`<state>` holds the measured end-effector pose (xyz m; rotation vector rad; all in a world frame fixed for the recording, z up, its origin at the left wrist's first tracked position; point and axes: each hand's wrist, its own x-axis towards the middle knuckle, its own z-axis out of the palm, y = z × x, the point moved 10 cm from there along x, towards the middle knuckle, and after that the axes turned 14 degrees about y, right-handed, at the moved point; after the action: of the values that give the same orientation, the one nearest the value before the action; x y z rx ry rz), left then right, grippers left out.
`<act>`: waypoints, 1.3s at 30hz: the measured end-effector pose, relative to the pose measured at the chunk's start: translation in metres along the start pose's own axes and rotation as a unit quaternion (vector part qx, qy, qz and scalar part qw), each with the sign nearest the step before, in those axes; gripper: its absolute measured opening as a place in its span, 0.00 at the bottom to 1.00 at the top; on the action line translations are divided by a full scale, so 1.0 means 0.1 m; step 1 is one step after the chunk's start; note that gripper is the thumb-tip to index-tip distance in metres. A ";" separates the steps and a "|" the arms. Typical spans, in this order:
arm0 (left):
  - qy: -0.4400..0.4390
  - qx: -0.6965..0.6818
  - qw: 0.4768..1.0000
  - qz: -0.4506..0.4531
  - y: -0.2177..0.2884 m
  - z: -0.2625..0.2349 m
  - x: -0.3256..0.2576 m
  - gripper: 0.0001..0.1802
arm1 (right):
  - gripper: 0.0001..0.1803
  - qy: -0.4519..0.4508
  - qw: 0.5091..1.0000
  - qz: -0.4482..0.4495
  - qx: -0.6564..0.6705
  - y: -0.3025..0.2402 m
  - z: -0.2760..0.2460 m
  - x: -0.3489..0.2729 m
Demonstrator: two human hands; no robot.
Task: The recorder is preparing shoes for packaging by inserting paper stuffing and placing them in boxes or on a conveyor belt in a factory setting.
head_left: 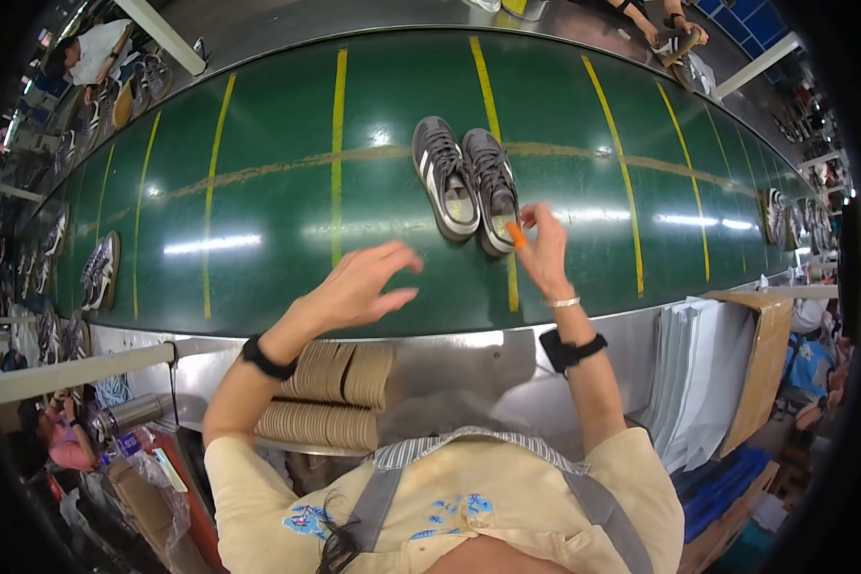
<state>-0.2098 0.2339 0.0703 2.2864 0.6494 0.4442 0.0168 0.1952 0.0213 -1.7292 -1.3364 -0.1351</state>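
A pair of grey sneakers (pixel 466 180) with white stripes lies side by side on the green conveyor belt (pixel 277 191), toes pointing away from me. My right hand (pixel 543 251) is at the heel of the right shoe, fingers pinched, with an orange cap on one fingertip touching the shoe's opening. My left hand (pixel 359 287) hovers open above the belt, left of the shoes, fingers spread and holding nothing. Both wrists wear black bands.
Stacks of round brown paper discs (pixel 335 397) sit below the belt's metal edge. White sheets and a cardboard box (pixel 737 373) stand at the right. More shoes (pixel 100 273) ride the belt at far left and far right. Other people work around the line.
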 end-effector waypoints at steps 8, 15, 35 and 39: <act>-0.033 0.049 0.998 -0.003 0.26 0.38 -1.36 0.35 | 0.07 -0.404 0.755 0.342 0.388 -1.43 0.52 -2.00; 0.011 0.031 0.999 0.000 0.05 0.40 -1.49 0.39 | 0.04 -0.337 0.721 0.399 0.456 -1.65 0.73 -2.23; -0.104 -0.363 0.912 -0.160 1.63 1.69 -0.27 0.11 | 0.04 0.145 0.981 0.130 -0.009 0.53 -3.77 -0.96; -0.072 -0.395 0.896 -0.188 1.94 2.37 -0.06 0.12 | 0.06 0.238 0.947 0.095 -0.193 1.14 -4.92 -1.34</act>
<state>-0.0383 -0.0185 0.0439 1.3677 0.6586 0.2730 0.2619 -0.2451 0.1605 -1.9729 -0.8148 -0.6976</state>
